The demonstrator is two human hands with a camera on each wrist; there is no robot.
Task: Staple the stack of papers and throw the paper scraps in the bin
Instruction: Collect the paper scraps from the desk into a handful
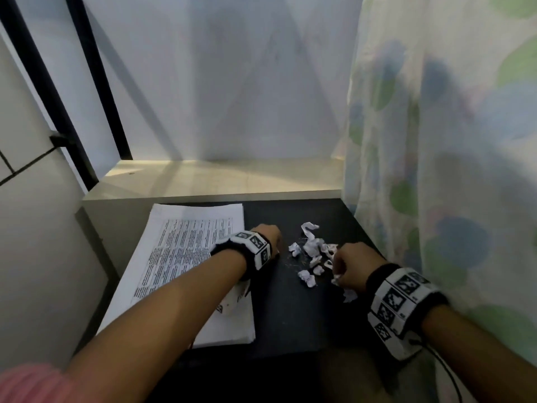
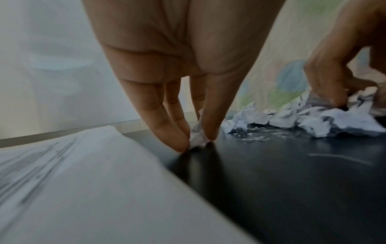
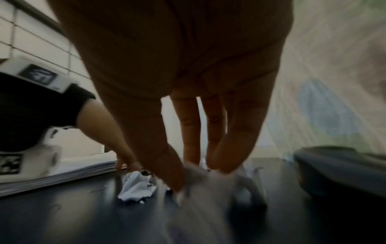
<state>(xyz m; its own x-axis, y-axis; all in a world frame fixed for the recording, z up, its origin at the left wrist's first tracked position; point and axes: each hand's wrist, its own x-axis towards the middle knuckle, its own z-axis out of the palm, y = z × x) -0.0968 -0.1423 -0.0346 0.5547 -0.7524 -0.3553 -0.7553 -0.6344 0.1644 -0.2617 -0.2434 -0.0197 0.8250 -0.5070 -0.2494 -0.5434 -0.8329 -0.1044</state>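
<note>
A stack of printed papers [image 1: 186, 257] lies on the left of the black table [image 1: 284, 315]. A heap of crumpled paper scraps [image 1: 313, 251] sits to its right. My left hand [image 1: 268, 234] is at the stack's right edge. In the left wrist view its fingertips [image 2: 177, 142] pinch one small paper scrap [image 2: 197, 138] against the tabletop. My right hand [image 1: 348, 263] is on the near right side of the heap. In the right wrist view my right hand [image 3: 200, 173] has thumb and fingers closed round blurred white scraps [image 3: 204, 189]. Another loose scrap [image 3: 135, 186] lies to its left.
A flowered curtain [image 1: 436, 170] hangs along the table's right edge, close to my right hand. A pale ledge [image 1: 218, 181] and a wall stand behind the table. A dark rounded object [image 3: 334, 168] sits at the right in the right wrist view. Fine paper bits [image 2: 256, 137] dot the table.
</note>
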